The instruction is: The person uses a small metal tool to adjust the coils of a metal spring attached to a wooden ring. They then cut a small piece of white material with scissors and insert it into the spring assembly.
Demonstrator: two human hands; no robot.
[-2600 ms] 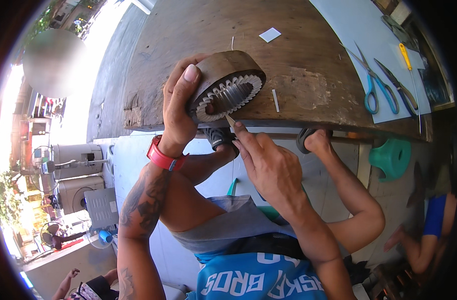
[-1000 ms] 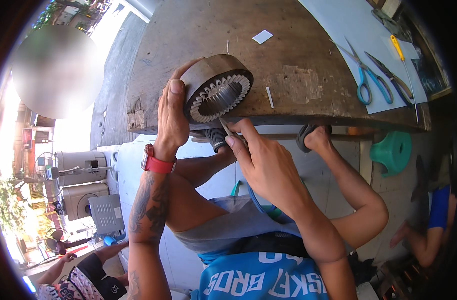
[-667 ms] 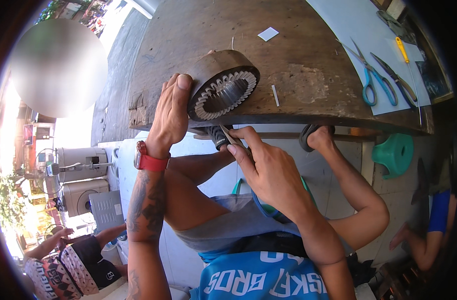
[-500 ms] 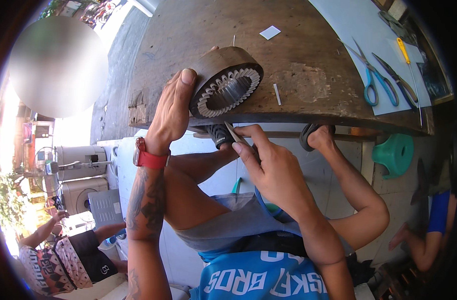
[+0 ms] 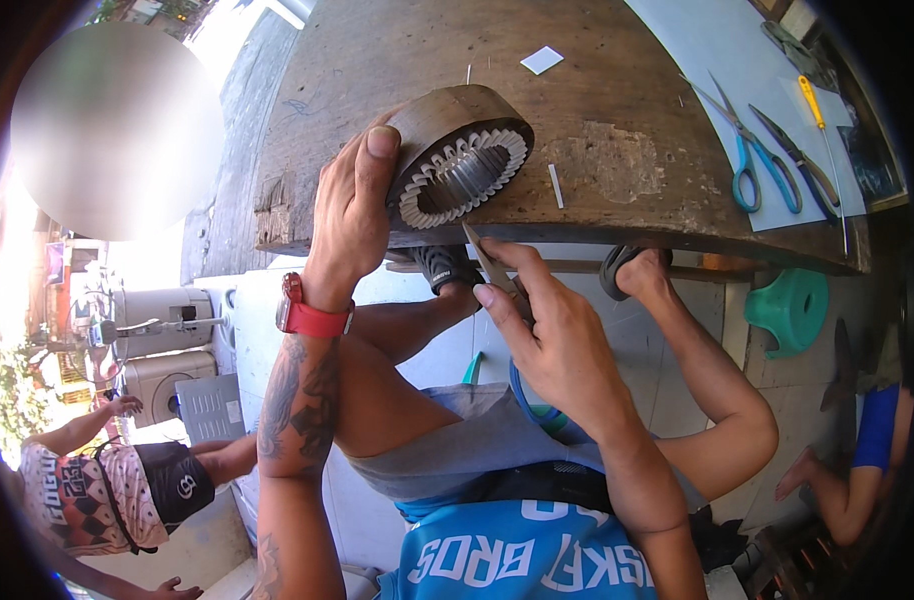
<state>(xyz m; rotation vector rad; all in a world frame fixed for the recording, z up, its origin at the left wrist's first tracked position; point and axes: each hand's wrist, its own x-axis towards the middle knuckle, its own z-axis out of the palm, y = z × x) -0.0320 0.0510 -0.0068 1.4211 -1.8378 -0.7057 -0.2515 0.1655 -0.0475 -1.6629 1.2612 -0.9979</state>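
Observation:
A round metal motor stator (image 5: 459,107), its inner slots lined with folded white strips, stands tilted at the near edge of the wooden table. My left hand (image 5: 352,205) grips its left side, thumb on the outer rim; the other fingers are mostly hidden behind it. Just below the stator, my right hand (image 5: 562,335) pinches a narrow pointed blade (image 5: 489,262), like a knife. The blade's tip points up toward the stator's lower rim and seems apart from it. Its handle is mostly hidden in my palm.
On the table lie a thin white strip (image 5: 555,186) and a small white card (image 5: 542,60). At right are blue-handled scissors (image 5: 745,180), dark-handled scissors (image 5: 802,155) and a yellow-handled screwdriver (image 5: 809,98). A green stool (image 5: 789,312) stands on the floor. Other people are at both sides.
My left hand and the stator have shifted slightly right and up. The blade in my right hand has moved a little right and up. The person at left has moved their arms.

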